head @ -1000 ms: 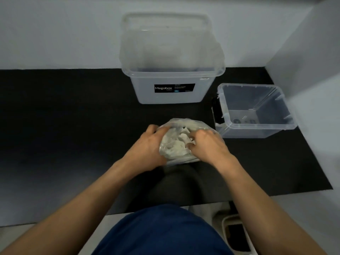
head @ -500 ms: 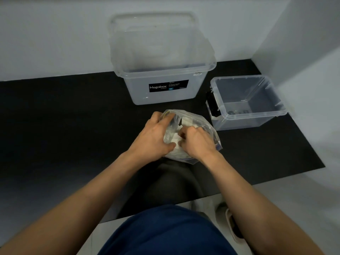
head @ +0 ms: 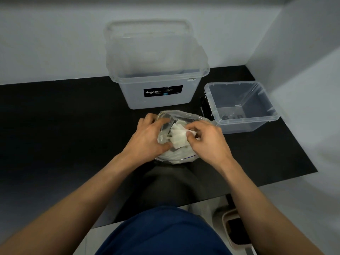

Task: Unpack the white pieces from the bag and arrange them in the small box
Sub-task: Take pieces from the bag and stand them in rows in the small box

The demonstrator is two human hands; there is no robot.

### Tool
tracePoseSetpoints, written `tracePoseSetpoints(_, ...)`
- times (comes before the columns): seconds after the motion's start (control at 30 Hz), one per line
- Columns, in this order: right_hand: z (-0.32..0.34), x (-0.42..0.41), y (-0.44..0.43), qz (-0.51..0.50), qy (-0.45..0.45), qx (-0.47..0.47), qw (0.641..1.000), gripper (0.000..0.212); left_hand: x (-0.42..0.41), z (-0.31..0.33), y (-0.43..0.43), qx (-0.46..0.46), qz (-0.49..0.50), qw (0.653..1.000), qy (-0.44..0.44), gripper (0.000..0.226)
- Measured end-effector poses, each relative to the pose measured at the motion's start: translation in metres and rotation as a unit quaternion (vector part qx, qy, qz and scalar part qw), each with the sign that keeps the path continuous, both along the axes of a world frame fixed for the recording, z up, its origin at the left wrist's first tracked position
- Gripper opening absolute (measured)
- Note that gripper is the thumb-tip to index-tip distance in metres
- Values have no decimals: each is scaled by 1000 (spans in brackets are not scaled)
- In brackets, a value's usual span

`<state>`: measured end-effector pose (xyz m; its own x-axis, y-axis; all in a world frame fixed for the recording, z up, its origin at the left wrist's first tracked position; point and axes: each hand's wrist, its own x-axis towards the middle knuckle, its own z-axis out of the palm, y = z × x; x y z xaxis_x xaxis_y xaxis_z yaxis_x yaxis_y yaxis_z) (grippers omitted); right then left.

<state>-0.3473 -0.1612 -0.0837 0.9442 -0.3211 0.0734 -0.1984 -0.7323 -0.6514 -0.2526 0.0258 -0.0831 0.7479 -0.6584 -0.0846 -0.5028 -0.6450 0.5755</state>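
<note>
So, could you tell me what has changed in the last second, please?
The right hand has moved from the side of the bag to its open mouth and pinches a white piece. The left hand still holds the bag. The large box and small box stayed put, the small one without white pieces.

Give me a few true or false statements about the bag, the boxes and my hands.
1. The bag lies on the mat in front of the big box. True.
2. The small box stands left of the big box. False: it stands to its right.
3. The right hand pinches a white piece at the bag's mouth. True.
4. The small box is full of white pieces. False: none show in it.
5. The left hand lies flat on the mat. False: it grips the bag.
</note>
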Motion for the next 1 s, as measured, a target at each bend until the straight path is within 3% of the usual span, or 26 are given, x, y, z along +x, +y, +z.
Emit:
tracePoseSetpoints(0.13, 11, -6, -10, -29, -22, 140, 989, 19, -12, 13, -1, -99, 10, 989, -105, 74)
tracePoseSetpoints(0.2, 18, -8, -13, -40, -37, 213, 975, 18, -16, 24, -4, -168, 5, 981, -99, 70)
tracePoseSetpoints(0.37, 36, -11, -16, -18, -65, 313, 947, 17, -18, 39, -23, -183, 40, 979, 77, 79)
tracePoseSetpoints(0.53, 38, -14, -17, -29, -49, 366, 929, 9, -18, 33, -31, -264, 95, 921, 271, 38)
tracePoseSetpoints(0.73, 35, -18, -22, -56, -34, 368, 928, 7, -20, 37, -32, -329, 117, 860, 372, 29)
tracePoseSetpoints(0.83, 34, -16, -24, -91, -64, 424, 899, 9, -18, 38, -32, -354, 132, 828, 414, 27)
tracePoseSetpoints(0.93, 33, -13, -25, -99, -93, 481, 866, 13, -19, 38, -35, -361, 160, 821, 411, 27)
tracePoseSetpoints(1.0, 32, -13, -24, -85, -105, 479, 868, 15, -20, 36, -37, -369, 187, 820, 396, 31)
